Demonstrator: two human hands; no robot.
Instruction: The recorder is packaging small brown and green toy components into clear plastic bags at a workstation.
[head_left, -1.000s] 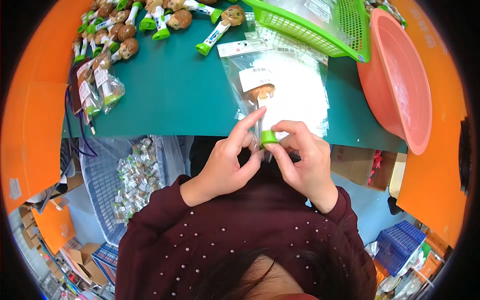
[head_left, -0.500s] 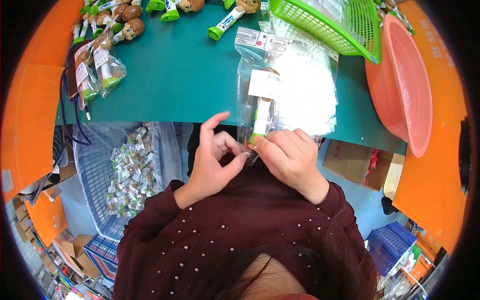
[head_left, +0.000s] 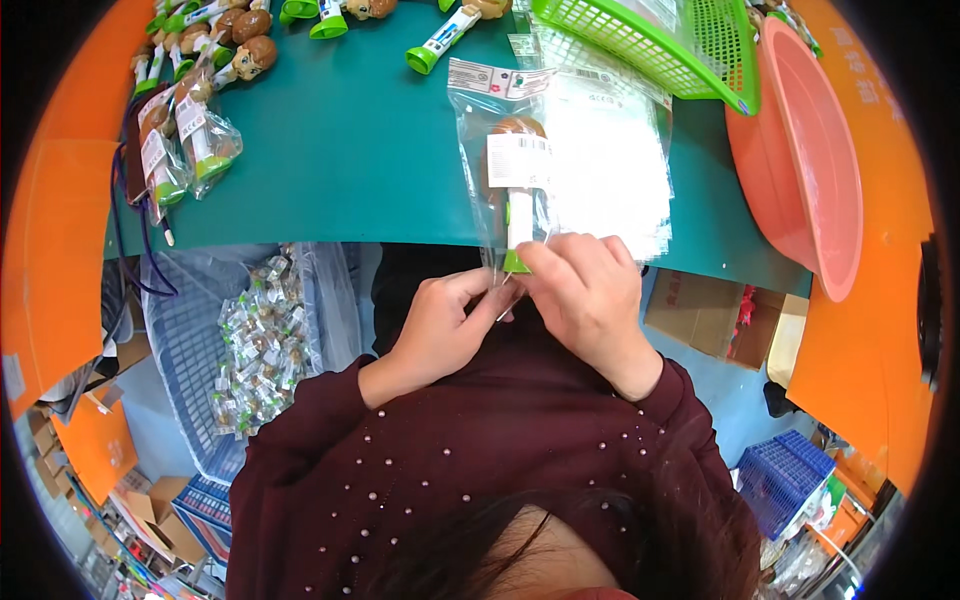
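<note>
In front of me a clear plastic bag (head_left: 472, 150) with a printed header lies over the table edge, its lower end toward me. Inside it is a doll-headed toy (head_left: 520, 213) with brown hair, a white stem and a green foot, plus a white label card (head_left: 517, 163). My left hand (head_left: 437, 322) pinches the near end of the bag below the green foot. My right hand (head_left: 590, 300) is closed on the bag's right side, fingertips beside the foot. Some fingertips hide each other. A stack of flat clear bags (head_left: 612, 170) lies just to the right.
Loose doll-headed toys (head_left: 450, 38) and two bagged ones (head_left: 205, 140) lie on the green table (head_left: 330, 150). A green basket (head_left: 650, 45) and a pink basin (head_left: 800, 160) are at the right. Below left, a blue crate (head_left: 185, 370) holds many bagged toys (head_left: 262, 350).
My left hand has gone from raised, spread fingers to a closed pinch at the bag's near end. The bag and toy have shifted slightly left.
</note>
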